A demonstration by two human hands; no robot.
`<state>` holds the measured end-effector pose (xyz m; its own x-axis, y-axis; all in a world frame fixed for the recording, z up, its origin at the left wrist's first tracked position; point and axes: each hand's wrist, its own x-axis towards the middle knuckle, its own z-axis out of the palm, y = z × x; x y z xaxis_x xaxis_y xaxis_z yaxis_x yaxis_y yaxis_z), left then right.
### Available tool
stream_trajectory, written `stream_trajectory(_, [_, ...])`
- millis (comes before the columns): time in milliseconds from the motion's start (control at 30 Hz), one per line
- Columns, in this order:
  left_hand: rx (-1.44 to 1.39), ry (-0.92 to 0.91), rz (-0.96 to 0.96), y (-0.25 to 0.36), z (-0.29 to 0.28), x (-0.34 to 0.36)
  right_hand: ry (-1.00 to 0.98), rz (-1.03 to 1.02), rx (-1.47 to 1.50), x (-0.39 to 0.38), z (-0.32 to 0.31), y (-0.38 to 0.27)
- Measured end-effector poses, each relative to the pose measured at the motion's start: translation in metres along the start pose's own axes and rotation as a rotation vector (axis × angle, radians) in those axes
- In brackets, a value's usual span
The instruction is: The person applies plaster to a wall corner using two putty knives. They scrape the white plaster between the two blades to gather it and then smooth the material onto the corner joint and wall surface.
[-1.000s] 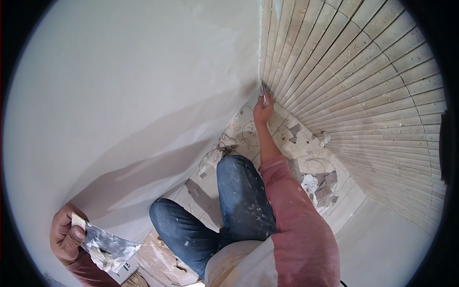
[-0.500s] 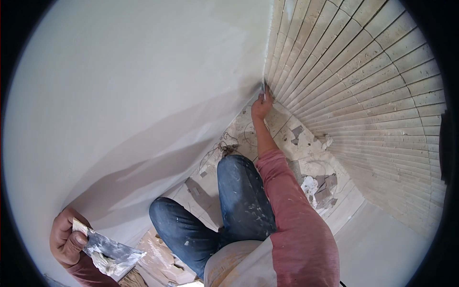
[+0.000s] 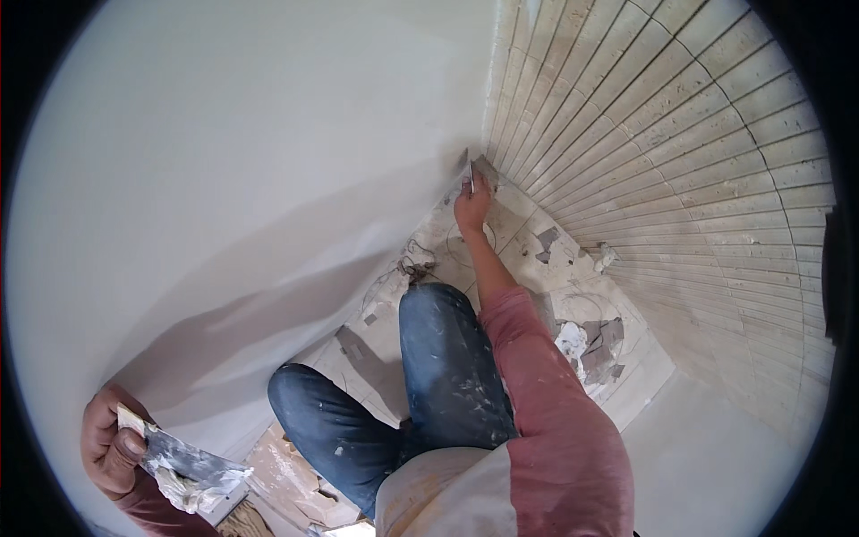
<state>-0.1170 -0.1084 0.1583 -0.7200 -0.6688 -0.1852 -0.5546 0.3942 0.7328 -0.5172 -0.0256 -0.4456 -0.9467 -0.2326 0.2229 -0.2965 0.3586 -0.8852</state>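
At the lower left, my left hand [image 3: 114,446] is closed on a broad putty knife [image 3: 179,454], thumb on top; its grey blade carries a thick lump of white putty [image 3: 183,492]. My right arm reaches far down toward the room's corner. My right hand [image 3: 474,204] is wrapped round a small putty knife [image 3: 472,172], whose blade is at the foot of the smooth white wall [image 3: 268,134], just left of the corner. How firmly that blade touches the wall is hard to see.
A ribbed beige stone-like wall [image 3: 662,134] rises on the right. Between my knees and the corner, the tiled floor [image 3: 510,237] holds tangled wire [image 3: 416,261], grey broken pieces [image 3: 604,345] and a white lump [image 3: 571,342]. Plaster-smeared cardboard [image 3: 291,470] lies by my left leg.
My right hand with the small putty knife has shifted slightly left and down, from the corner seam to the base of the white wall. My left hand keeps its hold on the loaded putty knife.
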Motion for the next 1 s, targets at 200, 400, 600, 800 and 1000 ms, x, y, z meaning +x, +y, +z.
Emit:
stream_trajectory(200, [0.037, -0.095, -0.055, 0.002, -0.005, 0.003, 0.113, 0.184, 0.068, 0.011, -0.005, 0.006])
stream_trajectory(400, [0.012, -0.045, -0.023, 0.004, -0.003, 0.005, 0.094, 0.091, -0.02, 0.032, -0.001, -0.002])
stream_trajectory(600, [-0.006, -0.046, -0.049, 0.003, -0.004, 0.003, 0.106, 0.062, -0.016, 0.03, 0.011, -0.008])
stream_trajectory(800, [-0.013, -0.038, -0.025, 0.0, -0.004, 0.001, 0.001, -0.029, 0.015, -0.02, 0.014, -0.022])
stream_trajectory(1000, [0.012, -0.112, -0.023, -0.003, -0.008, 0.003, -0.07, 0.013, 0.108, -0.03, -0.016, -0.002])
